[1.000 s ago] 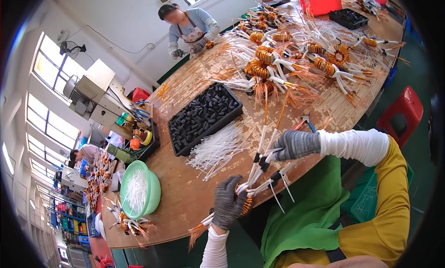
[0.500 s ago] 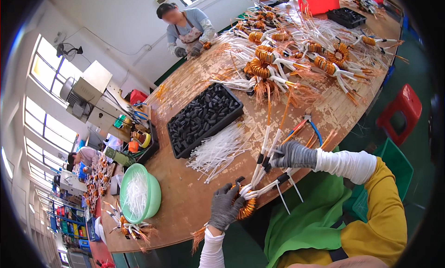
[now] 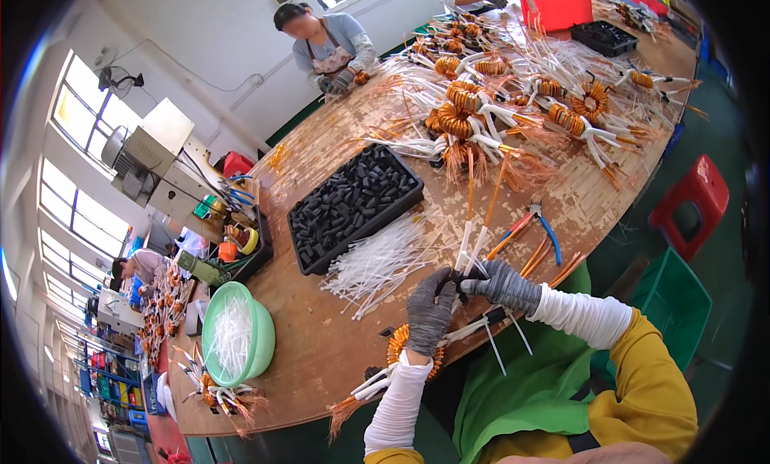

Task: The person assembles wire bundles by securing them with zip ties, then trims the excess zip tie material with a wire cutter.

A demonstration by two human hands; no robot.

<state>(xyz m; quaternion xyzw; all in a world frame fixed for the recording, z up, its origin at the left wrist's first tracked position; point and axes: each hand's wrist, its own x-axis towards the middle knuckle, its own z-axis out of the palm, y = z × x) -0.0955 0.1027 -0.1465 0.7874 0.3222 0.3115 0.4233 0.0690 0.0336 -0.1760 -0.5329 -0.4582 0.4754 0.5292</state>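
Observation:
My two grey-gloved hands meet at a black sleeve (image 3: pixel 455 276) on a pair of white-covered wire leads (image 3: pixel 473 246) with copper ends. My left hand (image 3: pixel 431 310) is closed around the leads at the sleeve. From the other side, my right hand (image 3: pixel 511 288) pinches at the same spot; a thin white strip shows by its fingertips. The leads belong to an orange copper-wound ring coil (image 3: pixel 399 344), partly covered by my left wrist at the table edge. Another black sleeve (image 3: pixel 496 315) on its right-hand lead has two white cable tie tails (image 3: pixel 497 350) hanging down.
A black tray (image 3: pixel 357 207) of short black tubes stands ahead, beside loose white cable ties (image 3: pixel 377 263). Blue-and-red-handled cutters (image 3: pixel 548 227) lie at right. A green basin (image 3: pixel 263 336) holds more ties. Coils (image 3: pixel 464 97) pile up far right. Co-workers sit across the table.
My left hand has left the ring coil and moved up and right to the black sleeve beside my right hand. My right hand has shifted slightly down and left.

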